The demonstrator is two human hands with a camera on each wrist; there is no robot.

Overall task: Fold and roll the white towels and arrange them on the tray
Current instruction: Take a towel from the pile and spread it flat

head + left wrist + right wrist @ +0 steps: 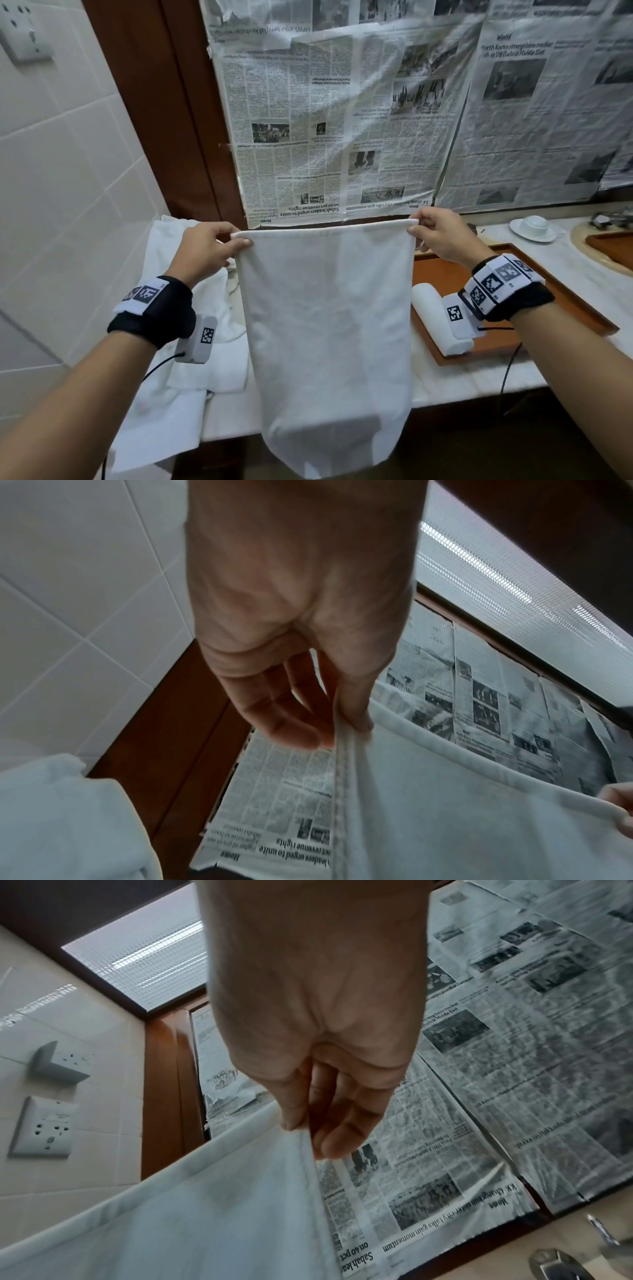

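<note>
At the far left of the counter [479,380] lies a heap of loose white towels [191,342], some of it spilling over the near edge. Just right of the heap, the left hand [205,248] pinches the left top corner of a white towel [325,325] between thumb and curled fingers, and the right hand [442,236] pinches the right top corner the same way, so the hem runs taut and level between them while the cloth hangs down past the counter's near edge. To the right, the wooden tray [568,298] holds one rolled towel [431,308] near its left end. The likely trouble from here is judged, not seen: both grips catch only the hem, so a corner could slip out as the cloth is laid flat, and the long hanging part could drag on the counter edge and fold crookedly, giving an uneven roll. The hanging towel hides the middle of the counter behind it, its lowest edge is cut off at the bottom of the head view, and the right wrist unit covers part of the rolled towel; whether more rolls lie on the tray cannot be told.
</note>
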